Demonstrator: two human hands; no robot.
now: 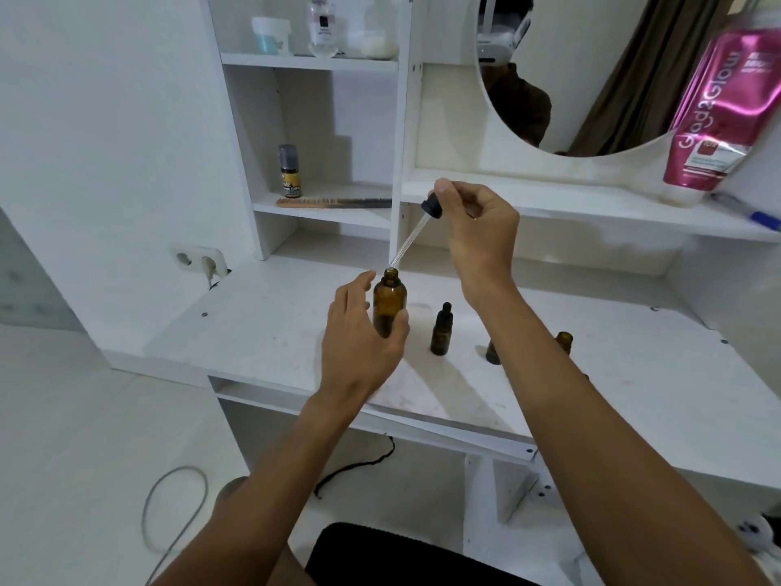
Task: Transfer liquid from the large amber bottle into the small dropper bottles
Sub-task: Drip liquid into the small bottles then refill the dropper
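The large amber bottle (389,300) stands uncapped on the white desk (262,332). My left hand (359,336) grips its body. My right hand (477,224) pinches the black bulb of a glass dropper (416,232), which slants down to the left with its tip just above the bottle's mouth. To the right stands a small amber dropper bottle (441,332) with its black cap on. A second small bottle (492,353) is mostly hidden behind my right forearm. A third small one (564,341) stands uncapped right of that forearm.
A white shelf unit rises behind the desk, with a comb (334,202) and a small yellow-labelled bottle (290,171). A round mirror (591,69) and a pink tube (718,116) are at the right. A wall socket (200,260) sits at the left, and cables lie on the floor.
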